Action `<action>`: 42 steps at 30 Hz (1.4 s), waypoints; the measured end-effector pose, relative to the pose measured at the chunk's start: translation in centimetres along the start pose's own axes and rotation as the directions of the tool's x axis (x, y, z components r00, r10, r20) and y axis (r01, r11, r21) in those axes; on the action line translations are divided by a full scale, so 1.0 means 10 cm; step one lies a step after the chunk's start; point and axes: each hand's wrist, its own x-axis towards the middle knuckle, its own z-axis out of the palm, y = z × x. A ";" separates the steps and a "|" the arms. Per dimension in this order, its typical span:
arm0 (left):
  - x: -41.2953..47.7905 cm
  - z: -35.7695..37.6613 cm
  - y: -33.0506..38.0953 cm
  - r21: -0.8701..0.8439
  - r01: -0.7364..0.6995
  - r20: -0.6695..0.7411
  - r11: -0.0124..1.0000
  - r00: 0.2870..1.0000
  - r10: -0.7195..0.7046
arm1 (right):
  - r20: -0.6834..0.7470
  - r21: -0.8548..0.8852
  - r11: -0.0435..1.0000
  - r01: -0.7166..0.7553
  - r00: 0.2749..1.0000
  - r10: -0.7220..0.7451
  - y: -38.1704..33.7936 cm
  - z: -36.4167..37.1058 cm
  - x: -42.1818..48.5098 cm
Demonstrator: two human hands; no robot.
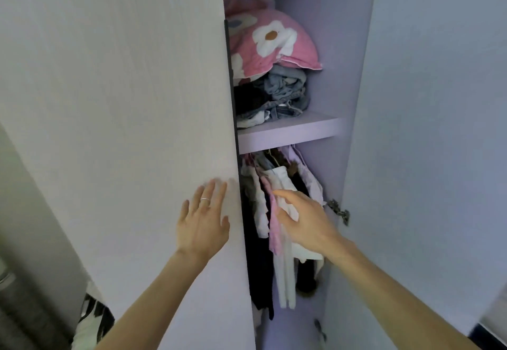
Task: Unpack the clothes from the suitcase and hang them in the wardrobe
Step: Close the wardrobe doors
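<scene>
Both of our bare forearms reach up from the bottom of the head view toward the wardrobe [315,135]. Our left hand [203,223] lies flat with its fingers spread against the pale left door [115,119], close to that door's inner edge, and a thin ring [205,199] sits on one finger. Just to the right of this hand the narrow opening begins. Our right hand [304,220] is stretched into that gap, fingers loosely open and holding nothing; its fingertips are at the hanging clothes [277,212], though the blur there keeps us from saying whether they actually touch the cloth. Those clothes hang directly in front of and below the right hand: white pieces, a pink strip running down beside our fingers, and dark garments further to the left and behind. Above both hands a lilac shelf [290,131] crosses the opening, carrying a heap of folded denim [282,94] and dark fabric, with a pink flowered pillow [274,42] lying on top of the heap. To the right of the right wrist a metal hinge [338,211] joins the open right door [428,130] to the cabinet. Down by our left elbow a black-and-white patterned cloth [93,319] shows near the floor.
</scene>
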 end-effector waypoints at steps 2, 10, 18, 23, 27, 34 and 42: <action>-0.16 -0.03 0.25 -0.119 -0.037 0.039 0.992 0.998 0.042 | -0.079 0.004 1.000 0.006 0.997 -0.006 0.14 -0.30 -0.36; -0.51 -0.10 1.92 -0.464 -0.170 0.120 0.869 0.960 0.252 | -0.419 0.107 0.991 -0.080 0.901 0.118 0.80 -1.62 -1.57; -0.67 -0.13 3.67 -0.689 -0.122 0.166 0.715 0.933 0.319 | -0.521 0.222 0.960 -0.172 0.811 0.266 1.55 -2.73 -2.01; -0.65 -0.09 4.40 -0.796 0.028 0.254 0.605 0.922 0.292 | -0.376 0.278 0.934 -0.223 0.870 0.320 1.86 -3.08 -1.96; -0.63 -0.01 4.73 -0.804 0.074 0.291 0.590 0.914 0.282 | -0.192 0.279 0.926 -0.254 0.930 0.313 1.94 -3.20 -1.79; -0.64 0.04 4.86 -0.731 0.078 0.284 0.678 0.938 0.198 | -0.145 0.376 0.893 -0.248 0.936 0.321 2.11 -3.14 -1.77; -0.81 0.02 4.63 -0.748 0.088 0.267 0.658 0.947 0.176 | -0.163 0.449 0.877 -0.169 0.950 0.266 2.00 -2.83 -1.87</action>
